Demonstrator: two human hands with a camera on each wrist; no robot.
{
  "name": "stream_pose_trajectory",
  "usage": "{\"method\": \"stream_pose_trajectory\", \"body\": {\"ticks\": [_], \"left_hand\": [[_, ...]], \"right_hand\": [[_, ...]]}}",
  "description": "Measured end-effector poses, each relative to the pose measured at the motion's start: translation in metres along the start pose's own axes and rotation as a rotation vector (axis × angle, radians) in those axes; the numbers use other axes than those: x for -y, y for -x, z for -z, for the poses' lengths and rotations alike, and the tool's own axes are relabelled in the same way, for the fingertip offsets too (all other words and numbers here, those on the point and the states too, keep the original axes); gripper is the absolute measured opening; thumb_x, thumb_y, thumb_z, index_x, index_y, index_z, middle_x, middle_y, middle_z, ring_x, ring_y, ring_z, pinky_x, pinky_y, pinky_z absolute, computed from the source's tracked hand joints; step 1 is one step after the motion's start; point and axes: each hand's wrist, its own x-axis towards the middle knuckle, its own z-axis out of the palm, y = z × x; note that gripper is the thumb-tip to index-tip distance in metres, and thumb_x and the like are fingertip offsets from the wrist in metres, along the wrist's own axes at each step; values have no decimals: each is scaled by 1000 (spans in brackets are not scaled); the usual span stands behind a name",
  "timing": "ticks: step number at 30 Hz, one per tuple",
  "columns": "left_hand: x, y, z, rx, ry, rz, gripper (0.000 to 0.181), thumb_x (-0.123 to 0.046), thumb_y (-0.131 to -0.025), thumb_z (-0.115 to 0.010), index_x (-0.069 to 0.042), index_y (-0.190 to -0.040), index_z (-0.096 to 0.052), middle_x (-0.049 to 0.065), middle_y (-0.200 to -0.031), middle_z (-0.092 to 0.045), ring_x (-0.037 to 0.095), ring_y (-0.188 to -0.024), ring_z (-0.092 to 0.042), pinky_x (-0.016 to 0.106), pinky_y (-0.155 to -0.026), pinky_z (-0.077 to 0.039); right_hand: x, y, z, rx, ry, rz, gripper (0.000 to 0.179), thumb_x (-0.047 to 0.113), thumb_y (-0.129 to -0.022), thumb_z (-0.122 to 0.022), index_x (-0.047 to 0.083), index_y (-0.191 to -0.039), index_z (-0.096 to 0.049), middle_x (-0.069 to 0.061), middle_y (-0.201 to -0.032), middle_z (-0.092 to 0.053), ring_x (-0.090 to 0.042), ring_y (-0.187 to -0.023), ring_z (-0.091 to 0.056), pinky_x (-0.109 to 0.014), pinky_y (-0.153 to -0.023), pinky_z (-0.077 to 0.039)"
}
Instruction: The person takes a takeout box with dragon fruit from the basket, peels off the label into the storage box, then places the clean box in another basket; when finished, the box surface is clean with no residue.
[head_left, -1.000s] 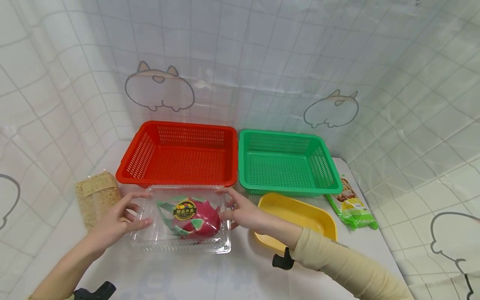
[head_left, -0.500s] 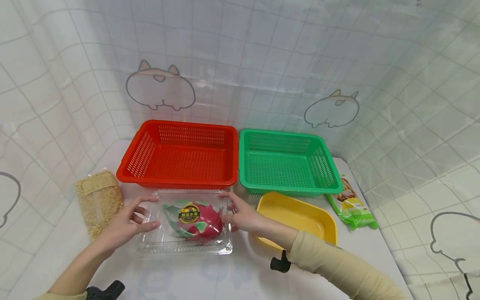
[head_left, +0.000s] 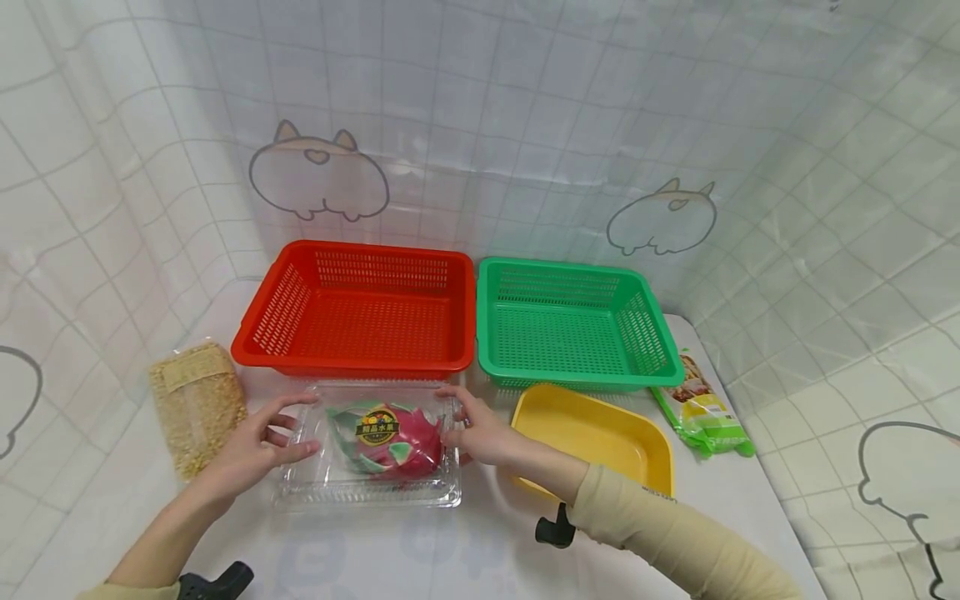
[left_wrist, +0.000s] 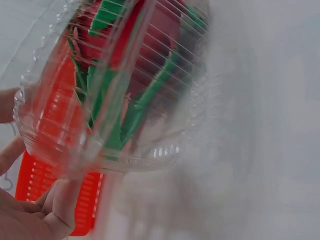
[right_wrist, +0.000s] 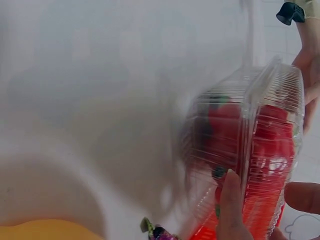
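Observation:
A clear plastic clamshell box (head_left: 367, 493) sits low over the white table, in front of the red basket. Inside lies a pink-and-green dragon fruit (head_left: 420, 442), below a round black label (head_left: 377, 427) with yellow print. My left hand (head_left: 251, 450) holds the box's left end, thumb towards the front and fingers further back. At the opposite end my right hand (head_left: 483, 432) grips it between thumb and fingers. The right wrist view shows the box's ribbed side (right_wrist: 225, 135), with the right thumb (right_wrist: 231, 200) against it. Part of each hand is hidden in the head view.
A red basket (head_left: 352, 364) and a green basket (head_left: 577, 382) stand along the back. The yellow tray (head_left: 592, 425) is right of my right hand. A bag of grains (head_left: 198, 408) lies left, a green snack packet (head_left: 708, 417) far right. Something purple-wrapped (right_wrist: 162, 234) lies near the box.
Since a second ago the box has shifted a little to the right and lower, with both hands on it. Over the last half second hardly anything has moved.

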Motion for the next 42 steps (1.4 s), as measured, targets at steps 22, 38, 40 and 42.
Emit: {"method": "stream_pose_trajectory", "body": {"ticks": [22, 38, 40, 42], "left_hand": [[11, -1, -4, 33, 27, 8, 80, -33, -87, -76, -22, -154, -34, 20, -132, -44, 31, -105, -46, 35, -74, -45], [15, -1, -4, 31, 29, -2, 81, -32, -89, -75, -20, -156, -31, 25, -139, -41, 34, -109, -45, 34, -73, -46], [15, -1, -4, 34, 34, 7, 82, -33, -89, -75, -21, -156, -31, 24, -140, -41, 34, -110, -45, 34, -74, -47], [15, 0, -5, 37, 39, 15, 82, -32, -88, -75, -21, -156, -31, 24, -140, -40, 35, -110, -45, 34, -74, -47]], "right_hand": [[-4, -2, -1, 5, 46, 50, 62, 4, -93, -64, 23, -148, -42, -18, -116, -44, -25, -83, -60, -46, -70, -60], [-1, 3, -4, -90, 235, 97, 63, 14, -92, -66, 25, -149, -42, -20, -128, -44, -24, -99, -58, -35, -75, -55], [0, 6, -4, -108, 259, 104, 64, 15, -91, -66, 25, -150, -41, -19, -129, -43, -29, -107, -56, -44, -82, -54], [2, 8, -4, -130, 295, 126, 65, 15, -90, -67, 23, -150, -42, -20, -133, -42, -32, -117, -52, -51, -91, -51]]}}
